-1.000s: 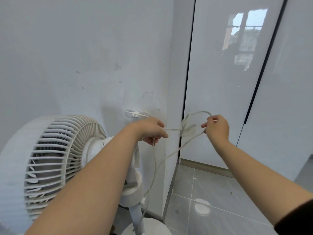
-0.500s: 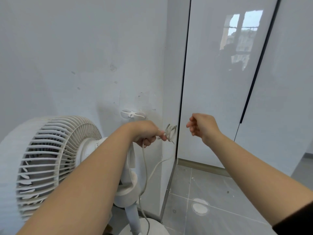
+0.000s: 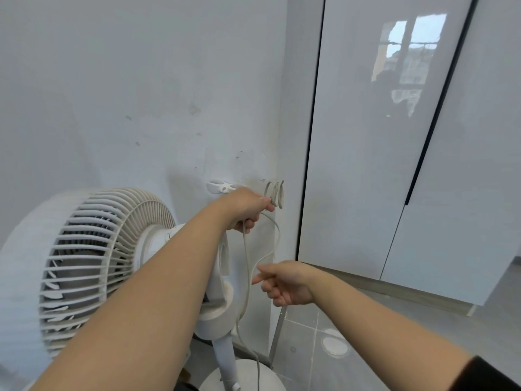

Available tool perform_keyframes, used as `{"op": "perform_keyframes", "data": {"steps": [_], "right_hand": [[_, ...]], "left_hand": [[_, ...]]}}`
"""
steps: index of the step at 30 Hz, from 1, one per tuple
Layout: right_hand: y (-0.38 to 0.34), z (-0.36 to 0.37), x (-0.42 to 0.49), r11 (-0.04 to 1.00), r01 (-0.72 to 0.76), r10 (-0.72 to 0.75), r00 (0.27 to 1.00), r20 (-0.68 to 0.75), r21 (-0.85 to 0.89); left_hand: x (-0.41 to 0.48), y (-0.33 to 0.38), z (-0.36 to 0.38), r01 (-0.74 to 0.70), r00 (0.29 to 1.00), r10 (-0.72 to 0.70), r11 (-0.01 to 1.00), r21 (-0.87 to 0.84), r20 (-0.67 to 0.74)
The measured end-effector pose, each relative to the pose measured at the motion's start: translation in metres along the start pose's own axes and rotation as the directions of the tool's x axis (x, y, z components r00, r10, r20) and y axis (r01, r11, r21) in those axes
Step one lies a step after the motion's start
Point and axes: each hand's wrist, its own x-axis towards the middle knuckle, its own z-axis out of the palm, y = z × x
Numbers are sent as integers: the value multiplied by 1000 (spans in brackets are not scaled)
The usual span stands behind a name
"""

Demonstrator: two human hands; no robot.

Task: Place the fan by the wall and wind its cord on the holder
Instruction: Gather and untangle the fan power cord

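The fan (image 3: 98,263), white plastic with a round, ribbed grille, stands on a slim pole and disc base close against the wall (image 3: 112,80), which is matt, pale and scuffed. The holder (image 3: 221,187), a small white plastic clip, is fixed to the wall just above the left hand (image 3: 245,210). That hand is closed around the cord (image 3: 275,193), a thin, round, off-white flex. It grips a few tight oval coils that stick out past the knuckles, just right of the holder. From the fist the cord drops in a long slack loop that bends near the right hand (image 3: 284,283), and a strand runs on down toward the base. The right hand sits lower, half curled, with forefinger and thumb stretched toward the loop's bend. Whether it has the cord between them cannot be told. To the right are glossy flat doors (image 3: 366,165) mirroring a window, above a grey tiled floor (image 3: 366,334).
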Motion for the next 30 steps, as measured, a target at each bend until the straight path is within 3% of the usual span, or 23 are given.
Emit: {"op": "perform_keyframes", "data": {"steps": [4, 7, 11, 14, 18, 21, 24, 26, 30], "right_hand": [[-3, 9, 3, 994, 81, -77, 996, -52, 72], [-13, 6, 2, 941, 248, -191, 951, -243, 231], [-47, -16, -14, 758, 519, -308, 818, -486, 394], [-76, -33, -36, 624, 634, -374, 755, -538, 456], [-106, -49, -60, 485, 703, -423, 709, -564, 521], [-117, -61, -73, 477, 767, -447, 632, -632, 429], [-117, -72, -77, 532, 827, -523, 489, -698, 180], [-114, -74, -77, 553, 829, -557, 437, -706, 77], [-100, -73, -72, 645, 764, -526, 445, -724, 1]], "left_hand": [[-2, -1, -1, -6, 1000, 6, 1000, -4, -16], [-3, 1, -1, -6, 999, 6, 1000, 0, -33], [-2, 2, 0, 10, 998, -11, 1000, -23, -58], [1, 0, -1, 6, 998, -9, 998, -62, -57], [0, 1, 0, 17, 998, -12, 995, -95, 62], [-2, 0, 1, -4, 970, 13, 999, -35, 244], [-3, -1, 0, -76, 937, 79, 997, -20, 341], [-3, -1, 0, -118, 940, 116, 993, -13, 320], [-3, -1, -1, -149, 976, 149, 989, -16, 156]]}}
